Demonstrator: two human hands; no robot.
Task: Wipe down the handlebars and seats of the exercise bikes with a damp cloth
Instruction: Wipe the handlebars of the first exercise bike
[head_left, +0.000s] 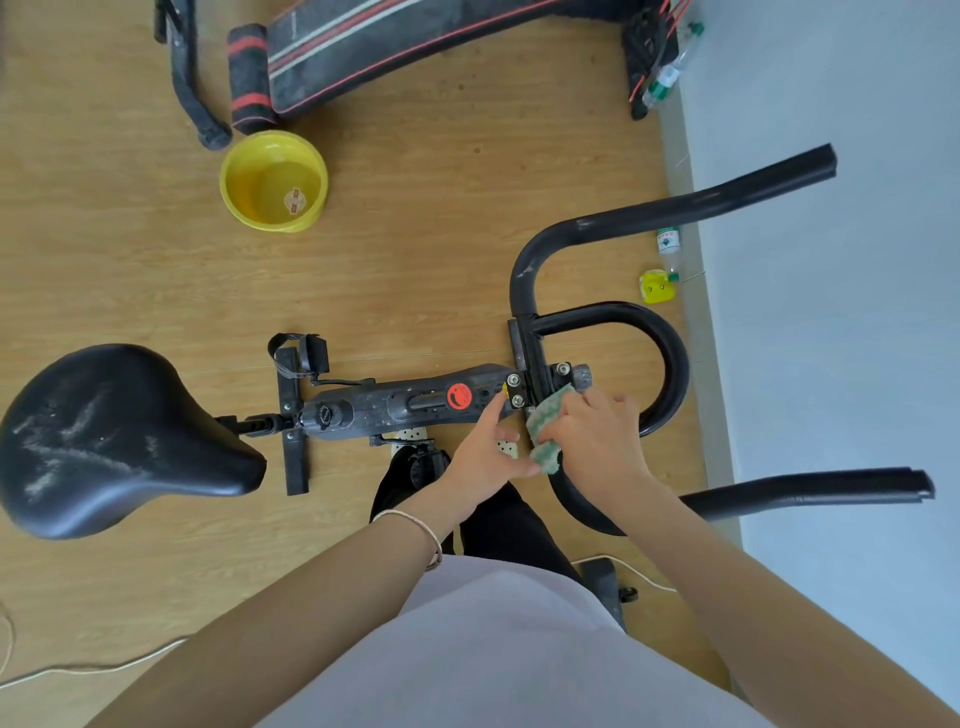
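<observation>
Wiping the black tubular handlebar (675, 358) at its clamp, the right hand (597, 436) clutches a green textured cloth (548, 415); the left hand (483, 457), fingers loose, touches the dark grey frame (405, 405). Wrap the tube, slide outward.

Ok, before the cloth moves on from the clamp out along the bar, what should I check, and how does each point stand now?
1. Grip on the cloth: ok, the right hand holds it bunched.
2. Cloth against the handlebar: ok, pressed on at the centre clamp.
3. Left hand placed safely: ok, its forefinger rests on the frame beside the clamp, next to the cloth.
4. Cloth damp enough: cannot tell.
5. Rinse water ready: ok, the yellow basin on the floor holds liquid.
6. Seat wiped: not ok, whitish smears show on it.
</observation>
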